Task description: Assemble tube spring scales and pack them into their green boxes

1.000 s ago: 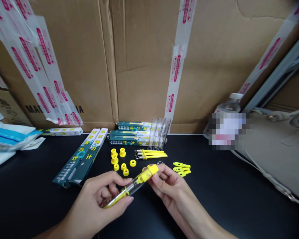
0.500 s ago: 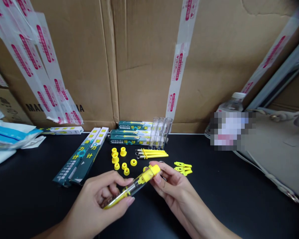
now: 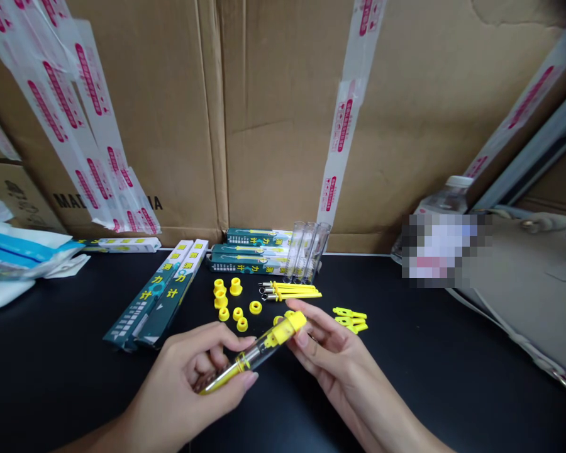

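Note:
A clear tube with a yellow rod, a metal part and a yellow piece inside lies tilted in my left hand, held between thumb and fingers. At its upper right end sits a yellow cap. My right hand has its thumb and fingers closed at that cap. Beyond the hands are several yellow collars, a few yellow rods with metal hooks and flat yellow pieces. One more yellow part is mostly hidden behind the cap.
Clear tubes stand before stacked green boxes. Two long boxes lie left of the collars. A bottle and a beige bag are at right, a blue-white packet at left. Cardboard rises behind.
The whole view has shifted slightly. My hands and the tube keep nearly the same pose, with the capped end still at my right fingers.

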